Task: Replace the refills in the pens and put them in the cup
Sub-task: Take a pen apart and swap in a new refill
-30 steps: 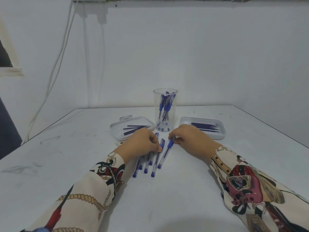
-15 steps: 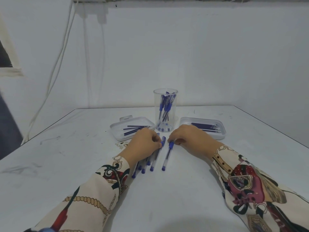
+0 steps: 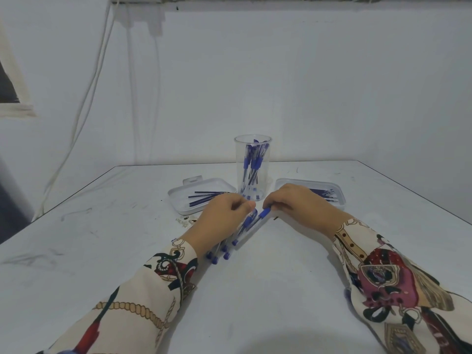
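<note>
Here, tabletop (image 3: 281,290): a flat, pale grey-white surface, matt, with faint dark scuffs and smudges toward its left side.
Cup (image 3: 252,152): a tall clear plastic cylinder standing upright at the far middle of the tabletop, between the two trays; several pens (image 3: 251,162) with blue rubbery collars lean together inside it.
Left tray (image 3: 184,200): a shallow white plastic lid-like tray with rounded corners and a hang tab on its far edge; thin dark blue refills (image 3: 204,198) lie loose in it.
Right tray (image 3: 339,198): a matching shallow white tray, partly hidden by the right hand; a tidy bundle of dark refills (image 3: 323,193) shows in it.
Pens on the tabletop (image 3: 224,250): slim clear barrels with blue end plugs and blue collars, lying side by side, near ends fanned toward the viewer, just near of the cup.
Left hand (image 3: 222,221): its grip is curled down over the bunch of pens, fingers closed on their far ends.
Right hand (image 3: 296,203): fingertips pinched together on the blue collar of a single pen (image 3: 256,221), which slants beside the bunch.
Sleeves (image 3: 398,284): loose cream fabric printed with ropes, chains and red and maroon motifs.
Small debris (image 3: 184,221): tiny pale bits just near of the left tray.
</note>
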The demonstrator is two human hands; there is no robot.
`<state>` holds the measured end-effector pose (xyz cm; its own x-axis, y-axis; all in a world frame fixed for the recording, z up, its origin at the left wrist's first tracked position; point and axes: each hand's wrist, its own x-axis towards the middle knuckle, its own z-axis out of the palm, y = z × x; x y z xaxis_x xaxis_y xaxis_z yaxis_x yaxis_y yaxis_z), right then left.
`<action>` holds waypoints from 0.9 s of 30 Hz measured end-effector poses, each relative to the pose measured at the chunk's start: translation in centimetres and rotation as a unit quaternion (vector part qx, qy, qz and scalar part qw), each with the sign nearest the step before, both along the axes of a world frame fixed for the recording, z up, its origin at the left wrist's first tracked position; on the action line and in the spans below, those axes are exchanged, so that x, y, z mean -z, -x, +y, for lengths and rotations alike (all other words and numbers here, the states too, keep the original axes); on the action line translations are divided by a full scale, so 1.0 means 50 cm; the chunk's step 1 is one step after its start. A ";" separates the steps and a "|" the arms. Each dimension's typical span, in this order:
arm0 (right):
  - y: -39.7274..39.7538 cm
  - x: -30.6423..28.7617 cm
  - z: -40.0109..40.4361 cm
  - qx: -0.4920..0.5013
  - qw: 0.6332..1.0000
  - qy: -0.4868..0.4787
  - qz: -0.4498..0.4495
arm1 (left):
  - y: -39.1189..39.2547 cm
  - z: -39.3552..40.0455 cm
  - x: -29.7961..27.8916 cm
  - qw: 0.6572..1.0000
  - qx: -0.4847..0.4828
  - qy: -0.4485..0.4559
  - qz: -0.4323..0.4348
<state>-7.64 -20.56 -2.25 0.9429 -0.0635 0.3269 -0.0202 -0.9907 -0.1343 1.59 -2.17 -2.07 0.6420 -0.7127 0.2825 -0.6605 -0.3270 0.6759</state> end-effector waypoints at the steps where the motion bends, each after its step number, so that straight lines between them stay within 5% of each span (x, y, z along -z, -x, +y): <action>1: 0.003 -0.003 -0.001 -0.002 1.000 -0.004 -0.007 | 0.002 0.001 -0.002 1.000 0.007 0.014 0.019; 7: 0.006 -0.005 0.004 0.000 0.999 -0.040 -0.006 | -0.004 0.011 -0.010 0.997 0.023 0.023 0.073; 17: 0.005 -0.004 0.026 0.048 0.987 -0.154 -0.020 | -0.037 0.018 -0.001 0.969 -0.046 -0.075 -0.230; 27: 0.014 -0.016 0.063 0.037 0.959 -0.275 -0.052 | -0.020 0.005 0.020 0.934 0.011 -0.092 -0.345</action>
<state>-8.35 -17.40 -1.42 0.8932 -0.3182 0.3177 -0.0450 -0.7662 -0.6410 2.57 -1.92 -3.07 0.3364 -0.8009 0.4953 -0.9263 -0.3763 0.0206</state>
